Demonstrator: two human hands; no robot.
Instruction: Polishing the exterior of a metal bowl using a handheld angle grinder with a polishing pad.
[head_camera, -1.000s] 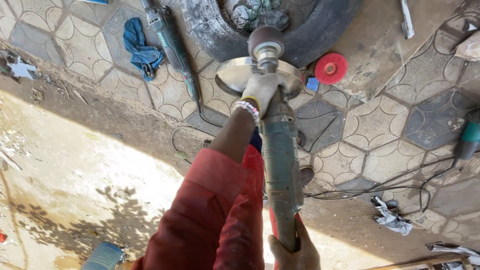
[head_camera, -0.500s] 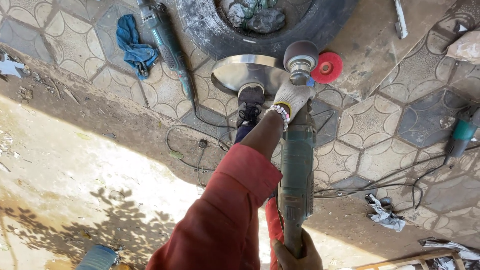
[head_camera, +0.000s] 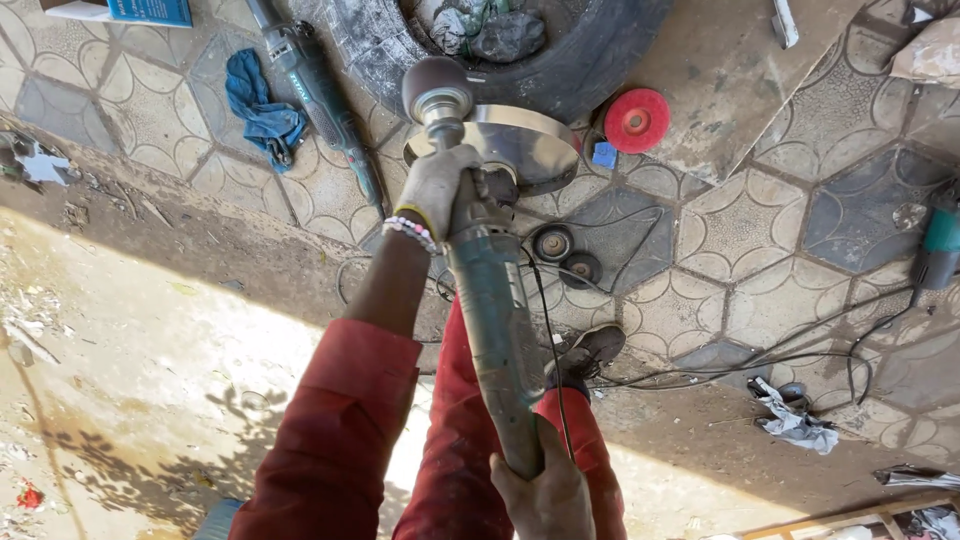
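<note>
— Patterned paving (head_camera: 800, 290) runs under everything in the head view, with an old tyre (head_camera: 590, 60) at the top, a red disc (head_camera: 636, 120) beside it and a blue rag (head_camera: 262, 115) by a second grinder (head_camera: 318, 85) lying on the ground.

— And the hands?

— Left hand (head_camera: 437, 190) is closed round the neck of the polisher (head_camera: 490, 300), just below its pad (head_camera: 437, 88); right hand (head_camera: 545, 490) is wrapped tight on the tail of the body. A shiny metal dish (head_camera: 525, 140) sits right behind the head.

— Advice?

— Judging by this, keep both grips firm, the pad flat to the metal, and the cable (head_camera: 548, 340) clear of it.
</note>
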